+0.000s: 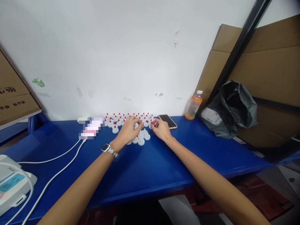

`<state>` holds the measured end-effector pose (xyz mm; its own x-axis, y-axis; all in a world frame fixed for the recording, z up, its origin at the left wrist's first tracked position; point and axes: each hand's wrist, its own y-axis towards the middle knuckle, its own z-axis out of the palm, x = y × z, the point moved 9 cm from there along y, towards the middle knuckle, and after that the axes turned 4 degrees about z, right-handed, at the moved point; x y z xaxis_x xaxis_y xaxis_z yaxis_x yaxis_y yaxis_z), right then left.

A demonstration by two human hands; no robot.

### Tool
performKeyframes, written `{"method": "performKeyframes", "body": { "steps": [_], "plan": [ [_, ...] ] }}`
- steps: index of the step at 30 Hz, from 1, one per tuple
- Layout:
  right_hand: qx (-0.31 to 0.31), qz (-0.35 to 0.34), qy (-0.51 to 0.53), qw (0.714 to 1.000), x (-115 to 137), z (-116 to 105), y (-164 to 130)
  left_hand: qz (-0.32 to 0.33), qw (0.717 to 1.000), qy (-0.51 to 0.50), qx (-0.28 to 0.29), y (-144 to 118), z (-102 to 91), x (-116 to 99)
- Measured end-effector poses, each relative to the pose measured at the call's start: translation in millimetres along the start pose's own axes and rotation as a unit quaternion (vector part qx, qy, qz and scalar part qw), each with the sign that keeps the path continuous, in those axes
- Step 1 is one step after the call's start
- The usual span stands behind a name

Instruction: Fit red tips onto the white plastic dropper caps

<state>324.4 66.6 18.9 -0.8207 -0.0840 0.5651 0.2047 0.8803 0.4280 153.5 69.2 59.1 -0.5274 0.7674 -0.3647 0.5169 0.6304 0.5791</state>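
Many small round white caps with red tips (115, 129) stand in rows on the blue table, by the wall. Nearer to me lies a small pile of white caps (141, 142) without red tips. My left hand (129, 128) arches over the left of the pile, thumb and forefinger closed together beside a red tip; what they pinch is too small to make out. On the pile's right, my right hand (161, 128) pinches a red-tipped white cap (150, 126) between thumb and forefinger. Both hands partly hide the caps behind them.
A dark-screened phone (167, 121) lies just behind my right hand. Farther right stand an orange drink bottle (194, 105) and a grey plastic bag (220, 117). On the left are a lit phone (92, 128), white cables (63, 171) and a power strip (14, 184).
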Motion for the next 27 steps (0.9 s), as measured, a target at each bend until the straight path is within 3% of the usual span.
{"method": "performKeyframes", "body": {
  "steps": [4,6,10,15,19,23,27],
  "plan": [
    [-0.047,-0.128,0.067,0.988,43.0,-20.8,-14.1,0.014,1.0,-0.023,-0.017,-7.9,-13.1,-4.8],
    [-0.014,-0.179,0.104,0.978,68.5,-18.8,-18.7,0.029,0.999,-0.022,-0.02,-11.3,-19.9,-9.0],
    [0.06,-0.217,0.151,0.962,106.0,-1.6,-20.8,0.048,0.998,0.025,-0.015,-20.3,-29.7,-5.5],
    [0.027,-0.223,0.201,0.953,114.5,5.1,-27.2,0.079,0.992,0.092,0.026,-31.3,-27.6,4.9],
    [0.004,-0.223,0.213,0.951,113.6,1.6,-39.7,0.088,0.994,0.056,0.019,-33.2,-23.4,-6.2],
    [-0.035,-0.251,0.196,0.947,117.6,-10.4,-48.2,0.005,0.997,-0.052,-0.063,-29.4,-29.2,-8.0],
    [-0.115,-0.228,0.158,0.954,98.9,-29.1,-39.1,-0.153,0.961,-0.156,-0.17,-36.3,-48.2,25.7]
  ]
}}
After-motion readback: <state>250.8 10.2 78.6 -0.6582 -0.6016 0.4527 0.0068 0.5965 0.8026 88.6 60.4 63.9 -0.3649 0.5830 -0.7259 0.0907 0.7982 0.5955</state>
